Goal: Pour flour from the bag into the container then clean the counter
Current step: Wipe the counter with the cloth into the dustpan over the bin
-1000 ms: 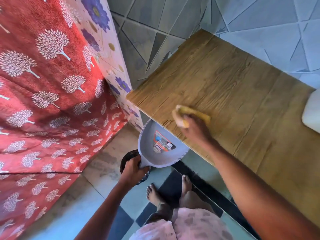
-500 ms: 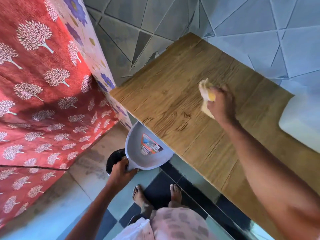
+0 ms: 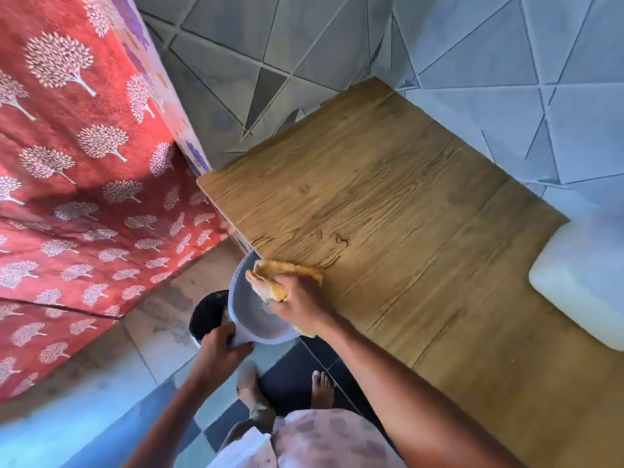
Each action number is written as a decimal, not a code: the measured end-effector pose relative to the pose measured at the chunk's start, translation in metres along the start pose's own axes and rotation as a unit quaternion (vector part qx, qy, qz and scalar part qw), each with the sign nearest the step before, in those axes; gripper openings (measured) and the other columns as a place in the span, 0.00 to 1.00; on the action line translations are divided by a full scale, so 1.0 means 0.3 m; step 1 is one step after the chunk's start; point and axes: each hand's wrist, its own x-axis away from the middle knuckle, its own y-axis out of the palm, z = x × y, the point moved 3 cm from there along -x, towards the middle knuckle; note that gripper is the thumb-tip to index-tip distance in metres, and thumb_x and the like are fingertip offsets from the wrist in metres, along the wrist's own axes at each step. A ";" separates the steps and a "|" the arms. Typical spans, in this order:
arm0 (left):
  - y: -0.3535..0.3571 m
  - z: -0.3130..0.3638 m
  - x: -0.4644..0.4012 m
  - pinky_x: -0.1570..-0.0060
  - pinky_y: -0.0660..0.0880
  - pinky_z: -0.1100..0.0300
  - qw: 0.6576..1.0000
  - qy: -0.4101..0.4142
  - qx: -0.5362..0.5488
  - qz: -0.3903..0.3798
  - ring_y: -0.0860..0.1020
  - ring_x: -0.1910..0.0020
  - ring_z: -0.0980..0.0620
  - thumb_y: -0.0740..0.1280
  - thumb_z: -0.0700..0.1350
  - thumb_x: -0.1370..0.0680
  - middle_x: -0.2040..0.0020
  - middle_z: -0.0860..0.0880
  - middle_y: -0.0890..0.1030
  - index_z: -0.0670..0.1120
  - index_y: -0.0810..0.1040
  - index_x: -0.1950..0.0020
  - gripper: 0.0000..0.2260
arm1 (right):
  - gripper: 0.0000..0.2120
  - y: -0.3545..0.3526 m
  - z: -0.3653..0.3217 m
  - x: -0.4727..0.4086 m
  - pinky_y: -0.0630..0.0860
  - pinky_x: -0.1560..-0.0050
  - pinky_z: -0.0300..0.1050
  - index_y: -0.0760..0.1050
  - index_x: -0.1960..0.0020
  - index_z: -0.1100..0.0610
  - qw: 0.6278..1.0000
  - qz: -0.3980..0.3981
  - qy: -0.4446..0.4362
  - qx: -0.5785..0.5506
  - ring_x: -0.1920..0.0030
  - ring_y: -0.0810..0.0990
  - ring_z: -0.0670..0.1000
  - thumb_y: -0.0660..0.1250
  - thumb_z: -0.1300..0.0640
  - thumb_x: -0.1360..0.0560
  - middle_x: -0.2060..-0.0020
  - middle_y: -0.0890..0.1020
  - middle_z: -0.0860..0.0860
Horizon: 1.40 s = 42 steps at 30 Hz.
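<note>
My right hand (image 3: 300, 304) grips a yellow cloth (image 3: 280, 276) at the front left edge of the wooden counter (image 3: 388, 204); part of the cloth hangs over the edge. Just below that edge, my left hand (image 3: 219, 347) holds a grey dustpan (image 3: 250, 315) by its handle, its mouth tucked under the counter's rim beneath the cloth. A white plastic container (image 3: 584, 282) stands on the counter at the far right, cut off by the frame. No flour bag is in view.
A red curtain with white tree prints (image 3: 84, 197) hangs at the left. Grey tiled wall (image 3: 337, 38) rises behind the counter. A black round object (image 3: 207, 314) sits on the floor under the dustpan. My bare feet (image 3: 320, 386) stand on checkered floor tiles.
My right hand has swept the cloth from the middle of the counter back to its front left edge, over the dustpan. The left hand keeps the dustpan under the edge.
</note>
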 end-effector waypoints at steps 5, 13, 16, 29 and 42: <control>0.002 -0.022 0.009 0.73 0.64 0.57 1.000 -0.010 -0.003 -0.002 0.67 0.75 0.52 0.74 0.52 0.34 0.74 0.47 0.75 0.43 0.75 0.65 0.15 | 0.12 -0.147 -0.003 0.049 0.74 0.67 0.39 0.85 0.52 0.57 0.973 0.065 0.053 -0.215 0.66 0.79 0.45 0.70 0.60 0.35 0.63 0.86 0.51; 0.045 0.033 0.044 0.73 0.63 0.57 1.000 0.004 0.005 -0.005 0.68 0.75 0.51 0.73 0.50 0.34 0.74 0.49 0.75 0.45 0.73 0.66 0.12 | 0.13 -0.830 0.466 0.122 0.76 0.44 0.48 0.81 0.49 0.63 0.899 0.408 0.054 0.146 0.49 0.78 0.57 0.69 0.64 0.33 0.48 0.79 0.60; 0.083 0.055 0.059 0.72 0.65 0.56 1.000 0.003 0.008 -0.019 0.69 0.74 0.50 0.71 0.51 0.35 0.72 0.46 0.78 0.43 0.75 0.64 0.12 | 0.18 -0.924 0.735 0.152 0.75 0.38 0.59 0.79 0.41 0.65 0.886 0.374 0.167 0.217 0.41 0.77 0.67 0.68 0.62 0.30 0.43 0.79 0.65; 0.190 0.152 0.148 0.73 0.58 0.61 1.000 -0.006 0.009 -0.015 0.61 0.74 0.55 0.72 0.50 0.37 0.75 0.53 0.67 0.43 0.68 0.68 0.15 | 0.27 -0.106 0.130 0.238 0.75 0.37 0.47 0.75 0.31 0.62 0.996 0.088 -0.001 -0.024 0.40 0.80 0.59 0.63 0.71 0.29 0.39 0.82 0.60; 0.233 0.167 0.184 0.72 0.57 0.58 0.999 0.004 -0.010 -0.030 0.60 0.73 0.52 0.72 0.55 0.37 0.73 0.53 0.64 0.41 0.65 0.68 0.21 | 0.20 -0.842 0.717 0.308 0.78 0.45 0.61 0.75 0.37 0.63 0.893 0.316 0.199 0.253 0.43 0.78 0.69 0.65 0.71 0.28 0.43 0.79 0.68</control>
